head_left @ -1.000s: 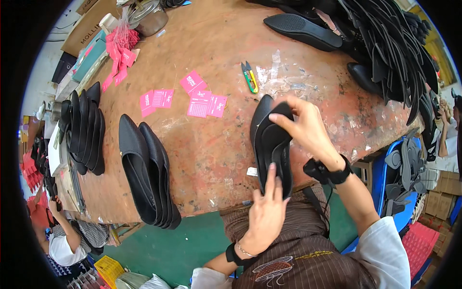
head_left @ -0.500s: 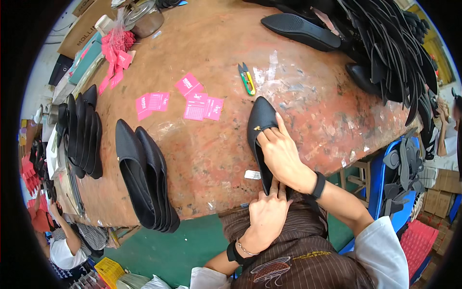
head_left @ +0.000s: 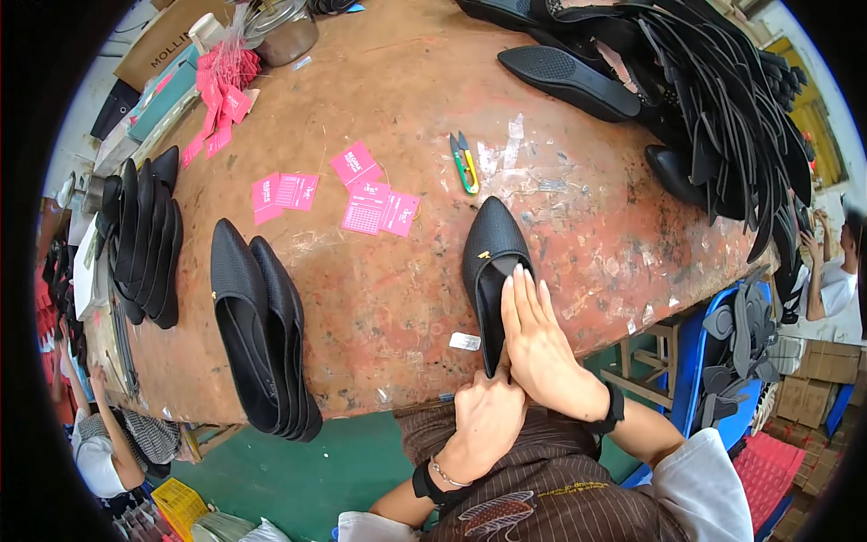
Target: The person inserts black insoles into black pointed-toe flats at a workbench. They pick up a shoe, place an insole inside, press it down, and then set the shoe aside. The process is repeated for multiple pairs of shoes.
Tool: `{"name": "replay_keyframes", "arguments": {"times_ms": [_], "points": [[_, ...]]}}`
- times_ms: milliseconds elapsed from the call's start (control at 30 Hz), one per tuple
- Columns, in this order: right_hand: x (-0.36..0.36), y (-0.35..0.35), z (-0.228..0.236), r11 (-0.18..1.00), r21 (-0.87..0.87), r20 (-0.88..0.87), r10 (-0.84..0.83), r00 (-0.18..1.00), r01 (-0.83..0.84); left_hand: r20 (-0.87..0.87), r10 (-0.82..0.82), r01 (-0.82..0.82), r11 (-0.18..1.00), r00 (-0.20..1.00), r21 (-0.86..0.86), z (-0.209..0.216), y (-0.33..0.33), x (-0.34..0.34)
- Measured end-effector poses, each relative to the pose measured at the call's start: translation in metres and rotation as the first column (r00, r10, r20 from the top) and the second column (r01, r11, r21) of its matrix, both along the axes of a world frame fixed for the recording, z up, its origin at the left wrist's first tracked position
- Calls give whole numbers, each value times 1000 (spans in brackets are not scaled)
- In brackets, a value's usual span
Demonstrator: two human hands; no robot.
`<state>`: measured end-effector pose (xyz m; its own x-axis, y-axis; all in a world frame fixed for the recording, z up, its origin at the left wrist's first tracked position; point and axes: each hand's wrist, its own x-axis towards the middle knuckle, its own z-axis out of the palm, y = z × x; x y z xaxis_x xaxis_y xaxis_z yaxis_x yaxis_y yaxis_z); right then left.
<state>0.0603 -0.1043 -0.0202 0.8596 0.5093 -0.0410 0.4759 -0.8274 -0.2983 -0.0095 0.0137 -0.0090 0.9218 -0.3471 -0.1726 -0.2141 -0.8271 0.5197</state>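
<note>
Since the earlier frame, the right hand had been drawn back from the toe end of the black shoe and laid flatter over its opening. Its fingers were held nearly straight and close together along the shoe's right side, with no grip closed. The left hand was placed at the heel, fingers curled; whether the heel was grasped could not be told. The shoe was set at the near edge of the bench, ahead of both hands, its toe pointed toward the far edge. Snips were seen beyond the toe.
</note>
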Motion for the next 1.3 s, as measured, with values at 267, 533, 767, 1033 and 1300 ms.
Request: {"name": "replay_keyframes", "arguments": {"times_ms": [267, 533, 767, 1033, 1300], "points": [[-2, -1, 15, 993, 87, -161, 95, 982, -82, 23, 39, -38, 999, 999, -38, -6, 0, 4], [41, 10, -15, 983, -182, 193, 29, 981, 6, -11, -12, 12, 1000, 1000, -16, 2, 3, 8], [64, 24, -28, 970, -242, 118, 23, 993, 6, 23, -8, 8, 1000, 1000, -21, 5, -5, 13], [76, 21, -38, 952, -259, 204, 217, 955, -161, 150, -7, 4, 1000, 989, 18, 23, -14, 11], [94, -99, 95, 704, 707, -291, 376, 880, -67, -32, 316, -308, 888, 948, -343, 98, 76, 1]]}}
